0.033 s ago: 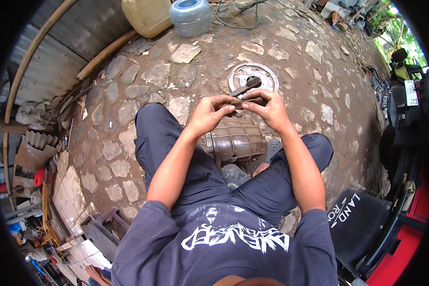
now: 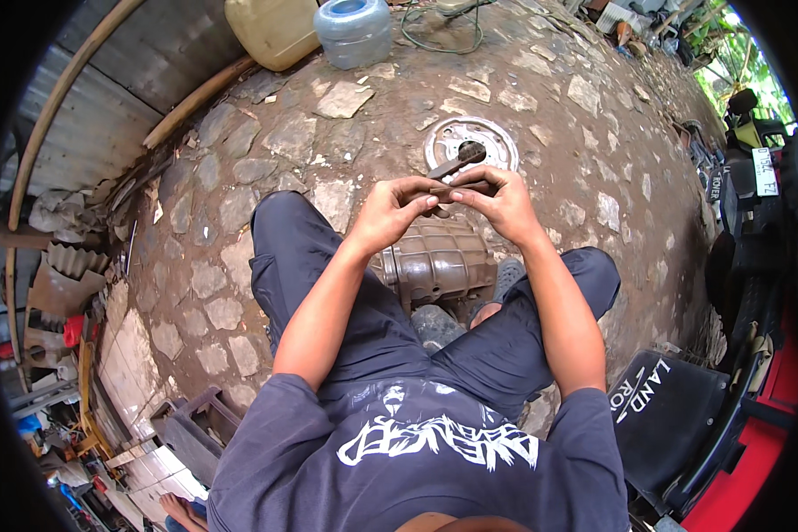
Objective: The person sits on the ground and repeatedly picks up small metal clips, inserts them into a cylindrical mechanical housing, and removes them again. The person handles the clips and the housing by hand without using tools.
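My left hand (image 2: 390,213) and my right hand (image 2: 501,204) meet above my lap, fingers closed on a small dark metal piece (image 2: 443,191); its exact shape is partly hidden by my fingers. Just beyond them, a dark bar-like part with a rounded end (image 2: 457,165) appears over a pale, round metal plate (image 2: 502,138) on the ground; whether it joins the held piece I cannot tell. Below my hands, a ribbed metal housing (image 2: 439,262) lies between my bent legs.
A yellowish jerrycan (image 2: 270,27), blue water jug (image 2: 353,35) and green hose (image 2: 443,40) are at the back. Corrugated sheets (image 2: 89,89) and clutter line the left; a red vehicle (image 2: 754,452) stands right. Another person's bare limb (image 2: 177,510) shows lower left, on stone paving.
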The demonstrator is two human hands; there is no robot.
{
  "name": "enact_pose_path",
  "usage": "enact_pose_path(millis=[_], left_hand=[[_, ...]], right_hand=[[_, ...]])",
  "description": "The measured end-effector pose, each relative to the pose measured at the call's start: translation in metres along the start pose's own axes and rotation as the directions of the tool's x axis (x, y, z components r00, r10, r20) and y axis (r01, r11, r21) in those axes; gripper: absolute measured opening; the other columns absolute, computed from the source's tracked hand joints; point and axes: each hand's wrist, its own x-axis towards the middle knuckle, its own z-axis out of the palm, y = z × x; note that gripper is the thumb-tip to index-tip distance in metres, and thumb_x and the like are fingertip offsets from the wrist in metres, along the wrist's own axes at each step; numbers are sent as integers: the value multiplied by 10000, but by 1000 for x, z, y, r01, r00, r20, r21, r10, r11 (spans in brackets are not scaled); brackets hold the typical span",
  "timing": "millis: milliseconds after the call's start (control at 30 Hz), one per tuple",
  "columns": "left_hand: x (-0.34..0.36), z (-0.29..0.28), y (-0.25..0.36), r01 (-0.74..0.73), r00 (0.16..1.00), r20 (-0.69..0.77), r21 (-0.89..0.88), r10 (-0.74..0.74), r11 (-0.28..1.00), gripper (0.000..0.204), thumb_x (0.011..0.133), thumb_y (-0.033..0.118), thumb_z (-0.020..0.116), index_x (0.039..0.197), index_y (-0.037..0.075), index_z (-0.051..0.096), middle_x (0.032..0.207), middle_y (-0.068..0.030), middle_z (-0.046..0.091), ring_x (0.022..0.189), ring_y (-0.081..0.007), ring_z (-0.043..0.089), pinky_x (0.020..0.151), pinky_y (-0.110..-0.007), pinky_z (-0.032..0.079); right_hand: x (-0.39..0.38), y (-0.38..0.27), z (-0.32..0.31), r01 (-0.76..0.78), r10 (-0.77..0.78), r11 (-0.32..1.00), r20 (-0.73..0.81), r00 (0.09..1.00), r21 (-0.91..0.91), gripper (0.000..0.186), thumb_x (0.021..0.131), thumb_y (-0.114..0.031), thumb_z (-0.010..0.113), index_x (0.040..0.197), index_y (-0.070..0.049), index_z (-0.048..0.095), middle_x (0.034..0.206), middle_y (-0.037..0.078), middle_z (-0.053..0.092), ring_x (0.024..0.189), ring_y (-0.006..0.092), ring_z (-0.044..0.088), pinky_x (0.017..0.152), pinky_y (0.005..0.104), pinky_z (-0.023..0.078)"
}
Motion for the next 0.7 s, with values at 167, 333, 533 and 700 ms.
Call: enact_pose_path(millis=[167,333,533,700], left_hand=[[8,-3,4,46,999,2,-142,-46,989,272,1006,115,694,1230,-39,702,1118,-120,753,973,-176,733,881,-326,600],[8,-1,-5,47,998,-24,-193,-52,980,278,1001,122,705,1230,-36,692,1126,-124,747,993,-188,730,894,-330,604],[12,-1,-6,-40,996,-81,-12,39,999,321,977,101,724,1266,-29,672,1152,-111,747,1067,-168,708,959,-324,564],[11,3,-3,-107,986,-126,41,111,993,355,963,76,736,1293,-22,651,1134,-102,754,1070,-156,704,972,-313,557]], right_hand=[[6,0,-3,25,-26,999,-21,999,-32,205,891,-46,809,1064,38,741,1056,92,761,990,144,721,911,305,587],[3,-2,0,53,-54,997,-12,998,-64,201,879,-56,820,1054,15,752,1042,79,767,972,141,720,903,299,584],[6,3,1,26,-36,988,-62,997,-154,238,883,-124,827,1071,5,758,1044,78,776,951,134,723,879,308,580],[6,7,-2,30,-37,989,-43,998,-147,243,900,-151,813,1082,2,760,1030,77,779,929,120,716,856,305,571]])
